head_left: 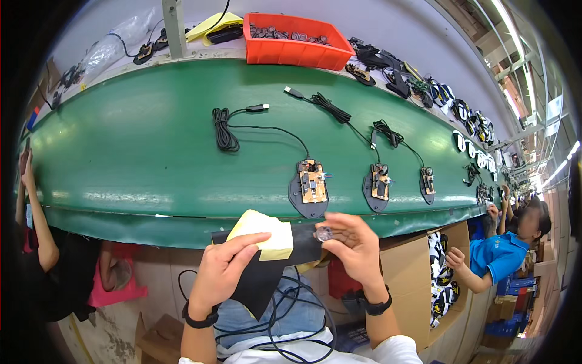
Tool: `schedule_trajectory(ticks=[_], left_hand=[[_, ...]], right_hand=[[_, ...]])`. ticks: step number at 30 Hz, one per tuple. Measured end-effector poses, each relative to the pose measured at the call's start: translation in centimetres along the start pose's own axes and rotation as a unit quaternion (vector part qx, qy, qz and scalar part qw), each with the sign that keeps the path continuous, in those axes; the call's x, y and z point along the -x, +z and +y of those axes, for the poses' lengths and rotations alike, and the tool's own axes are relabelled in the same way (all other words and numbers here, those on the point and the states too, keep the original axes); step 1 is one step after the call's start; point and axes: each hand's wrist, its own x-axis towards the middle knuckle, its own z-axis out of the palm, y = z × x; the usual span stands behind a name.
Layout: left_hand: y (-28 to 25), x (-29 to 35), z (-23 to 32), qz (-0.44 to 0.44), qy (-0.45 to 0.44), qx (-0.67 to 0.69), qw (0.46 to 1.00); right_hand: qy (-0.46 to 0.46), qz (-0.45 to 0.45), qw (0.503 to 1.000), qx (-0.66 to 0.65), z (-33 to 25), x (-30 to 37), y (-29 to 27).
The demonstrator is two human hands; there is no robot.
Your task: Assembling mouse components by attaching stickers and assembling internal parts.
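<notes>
My left hand [225,273] is closed on a pale yellow pad [267,233], with the thumb and forefinger pressing its lower edge. A black sheet [257,282] hangs beneath the pad in front of my lap. Between the fingertips of my right hand [354,249] is a small round grey wheel [324,233], just right of the pad. Beyond my hands, on the green belt, lies an opened computer mouse [312,185] with its tan circuit board bare and its black cable [226,130] coiled. Two more opened mice, a middle one [378,185] and a right one [427,184], lie farther right.
A red bin [297,53] of small round wheels stands on the ledge behind the green belt [151,151]. At my right is a cardboard box [405,282] of black-and-white mouse parts. A person in blue [500,252] sits beyond it; another person's arms [39,212] show at far left.
</notes>
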Motion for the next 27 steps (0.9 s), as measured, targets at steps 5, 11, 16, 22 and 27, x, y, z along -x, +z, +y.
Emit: schedule_trajectory(ticks=[5, 11, 16, 22, 27], left_hand=[[-0.3, -0.4, -0.2, 0.005, -0.001, -0.002, 1.000], [-0.9, -1.0, 0.0, -0.007, 0.015, 0.008, 1.000], [-0.5, -0.7, -0.9, -0.004, 0.061, 0.000, 0.998], [-0.5, 0.7, -1.3, -0.002, 0.040, 0.007, 0.999], [-0.2, -0.6, -1.6, -0.064, 0.018, -0.005, 0.998]], right_hand=[[-0.265, -0.033, 0.866, 0.423, 0.1, -1.9, 1.6], [-0.286, 0.017, 0.824, 0.489, 0.5, -2.1, 1.1], [-0.275, -0.053, 0.834, 0.475, -2.3, -1.5, 2.4], [-0.290, -0.135, 0.791, 0.522, -1.2, -0.7, 2.3], [-0.246, -0.069, 0.798, 0.545, -1.8, 0.1, -1.2]])
